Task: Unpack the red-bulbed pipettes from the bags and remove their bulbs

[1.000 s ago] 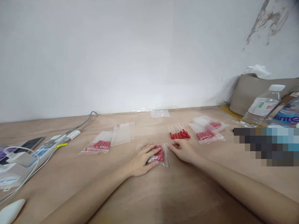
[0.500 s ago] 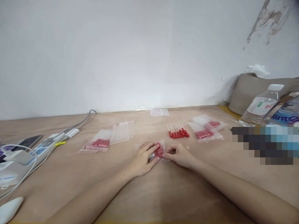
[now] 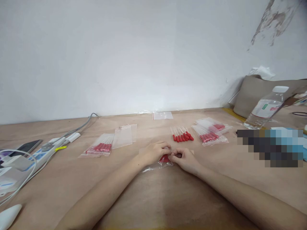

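A clear plastic bag point(image 3: 157, 166) with red-ended pieces inside lies on the table under both my hands. My left hand point(image 3: 158, 152) has its fingers bent down and pinching the bag's right part. Close against it, my right hand point(image 3: 183, 159) pinches the same bag between thumb and forefinger. The fingertips of both hands nearly meet, and they hide part of the red contents. Just beyond my right hand, several loose droppers with red bulbs point(image 3: 182, 136) and clear thin stems lie side by side.
Filled zip bags point(image 3: 102, 147) lie to the left beside flat bags point(image 3: 122, 137); more filled bags point(image 3: 211, 132) are piled at right. One flat bag point(image 3: 163, 115) lies by the wall. A power strip point(image 3: 39, 156) with cables is at left, a water bottle point(image 3: 266, 108) at right.
My left hand has moved right and up from lying flat over the bag to gripping it beside my right hand. The bag's near edge now shows below my left hand.
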The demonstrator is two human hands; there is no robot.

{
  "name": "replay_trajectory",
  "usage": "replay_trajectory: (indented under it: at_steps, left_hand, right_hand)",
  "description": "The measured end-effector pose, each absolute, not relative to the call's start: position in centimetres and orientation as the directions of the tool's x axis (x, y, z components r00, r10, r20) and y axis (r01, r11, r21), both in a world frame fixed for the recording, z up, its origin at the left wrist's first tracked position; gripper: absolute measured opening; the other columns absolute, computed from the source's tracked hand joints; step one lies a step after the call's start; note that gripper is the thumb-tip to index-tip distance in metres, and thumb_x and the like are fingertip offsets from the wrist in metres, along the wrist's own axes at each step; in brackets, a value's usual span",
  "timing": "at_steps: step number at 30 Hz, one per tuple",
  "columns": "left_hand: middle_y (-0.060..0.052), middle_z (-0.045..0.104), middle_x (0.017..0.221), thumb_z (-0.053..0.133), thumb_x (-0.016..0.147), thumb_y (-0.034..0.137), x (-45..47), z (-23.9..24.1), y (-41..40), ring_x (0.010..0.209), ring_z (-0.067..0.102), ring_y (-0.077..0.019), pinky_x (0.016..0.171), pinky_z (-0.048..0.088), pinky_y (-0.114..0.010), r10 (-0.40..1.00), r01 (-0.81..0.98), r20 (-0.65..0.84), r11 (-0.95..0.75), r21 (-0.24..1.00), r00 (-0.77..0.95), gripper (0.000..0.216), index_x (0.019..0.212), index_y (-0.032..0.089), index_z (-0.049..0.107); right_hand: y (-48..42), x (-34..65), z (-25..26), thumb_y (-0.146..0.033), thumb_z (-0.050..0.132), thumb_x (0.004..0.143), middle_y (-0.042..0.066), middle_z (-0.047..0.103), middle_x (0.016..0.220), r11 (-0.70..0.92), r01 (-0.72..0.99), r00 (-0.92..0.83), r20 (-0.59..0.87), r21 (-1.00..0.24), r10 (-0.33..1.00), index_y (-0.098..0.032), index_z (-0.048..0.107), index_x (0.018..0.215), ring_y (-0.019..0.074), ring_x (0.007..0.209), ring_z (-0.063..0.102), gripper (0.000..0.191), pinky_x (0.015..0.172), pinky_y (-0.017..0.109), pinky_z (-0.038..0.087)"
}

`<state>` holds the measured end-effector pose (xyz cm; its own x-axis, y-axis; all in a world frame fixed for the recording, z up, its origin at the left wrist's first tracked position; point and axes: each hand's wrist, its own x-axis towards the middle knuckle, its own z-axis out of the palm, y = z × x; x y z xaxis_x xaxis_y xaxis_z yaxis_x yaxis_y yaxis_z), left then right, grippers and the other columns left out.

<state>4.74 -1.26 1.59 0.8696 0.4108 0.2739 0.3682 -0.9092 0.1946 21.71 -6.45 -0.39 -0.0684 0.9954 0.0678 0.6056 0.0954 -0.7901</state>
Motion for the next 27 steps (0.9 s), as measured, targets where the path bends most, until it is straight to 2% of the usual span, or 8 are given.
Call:
replay_trajectory:
  at_steps: [2,5,8,10,13,16,22,27]
  left_hand:
    - [-0.004,0.060,0.099,0.043,0.085,0.020,4.6,1.2,-1.4,0.090,0.055,-0.0154,0.081,0.042,-0.027,0.418,0.379,0.288,-0.907,0.181,0.862,0.021,0.091,0.021,0.064]
    - [-0.005,0.060,0.096,0.035,0.088,0.017,4.3,1.0,-1.6,0.086,0.055,-0.0146,0.078,0.042,-0.025,0.426,0.398,0.316,-0.905,0.151,0.848,0.027,0.091,0.018,0.062]
    - [-0.005,0.060,0.098,0.031,0.090,0.017,3.9,1.1,-1.9,0.089,0.055,-0.0146,0.079,0.041,-0.024,0.422,0.401,0.328,-0.906,0.132,0.845,0.029,0.092,0.018,0.060]
    - [-0.004,0.060,0.096,0.030,0.090,0.018,3.8,1.1,-1.9,0.088,0.054,-0.0143,0.079,0.040,-0.024,0.420,0.403,0.326,-0.907,0.120,0.847,0.029,0.092,0.019,0.059]
    - [-0.004,0.060,0.092,0.029,0.091,0.018,3.8,1.1,-1.9,0.083,0.054,-0.0140,0.077,0.040,-0.024,0.415,0.411,0.320,-0.908,0.084,0.851,0.029,0.089,0.018,0.058]
    - [-0.003,0.059,0.089,0.031,0.091,0.018,3.9,0.9,-1.7,0.080,0.053,-0.0136,0.076,0.039,-0.024,0.401,0.413,0.306,-0.910,0.030,0.863,0.027,0.087,0.018,0.057]
    - [-0.003,0.057,0.087,0.033,0.091,0.019,3.7,1.1,-1.5,0.082,0.051,-0.0139,0.076,0.040,-0.024,0.332,0.364,0.275,-0.929,-0.070,0.902,0.024,0.081,0.016,0.055]
    - [-0.003,0.057,0.084,0.035,0.090,0.019,3.8,1.0,-1.5,0.079,0.051,-0.0136,0.074,0.042,-0.024,0.304,0.340,0.289,-0.936,-0.084,0.908,0.022,0.078,0.015,0.053]
  right_hand:
    - [-6.3,22.1,-0.7,-0.033,0.051,0.072,-0.004,0.059,0.055,0.180,0.598,-0.129,0.127,-0.781,0.983,-0.020,0.063,0.060,0.0116,0.057,0.052,0.022,0.072,0.030,0.036]
    - [-6.0,23.0,-1.2,-0.021,0.050,0.072,-0.001,0.063,0.070,0.433,0.583,-0.267,0.342,-0.687,0.901,-0.023,0.065,0.071,0.0148,0.072,0.054,0.015,0.073,0.031,0.037]
    - [-5.7,23.7,-1.3,-0.014,0.053,0.070,0.000,0.063,0.080,0.659,0.605,-0.430,0.513,-0.447,0.743,-0.027,0.064,0.086,0.0156,0.079,0.051,0.023,0.075,0.032,0.034]
    - [-5.4,23.9,-1.2,-0.017,0.053,0.074,0.000,0.062,0.079,0.739,0.619,-0.510,0.579,-0.266,0.636,-0.027,0.064,0.085,0.0149,0.078,0.050,0.019,0.077,0.034,0.032]
    - [-4.9,23.7,-1.1,-0.018,0.050,0.079,-0.002,0.062,0.074,0.793,0.608,-0.586,0.654,-0.037,0.479,-0.026,0.063,0.079,0.0133,0.076,0.049,0.016,0.081,0.036,0.029]
    - [-4.6,23.3,-1.2,-0.012,0.045,0.081,-0.003,0.062,0.073,0.797,0.597,-0.636,0.661,0.093,0.399,-0.024,0.061,0.077,0.0118,0.075,0.047,0.020,0.083,0.036,0.027]
    - [-4.6,23.2,-1.3,-0.008,0.036,0.085,-0.002,0.056,0.066,0.774,0.592,-0.703,0.615,0.227,0.357,-0.020,0.057,0.071,0.0111,0.076,0.045,0.027,0.088,0.037,0.024]
    - [-4.5,23.1,-0.8,-0.009,0.037,0.084,-0.001,0.056,0.069,0.793,0.557,-0.727,0.606,0.244,0.324,-0.018,0.057,0.072,0.0121,0.080,0.043,0.025,0.090,0.038,0.022]
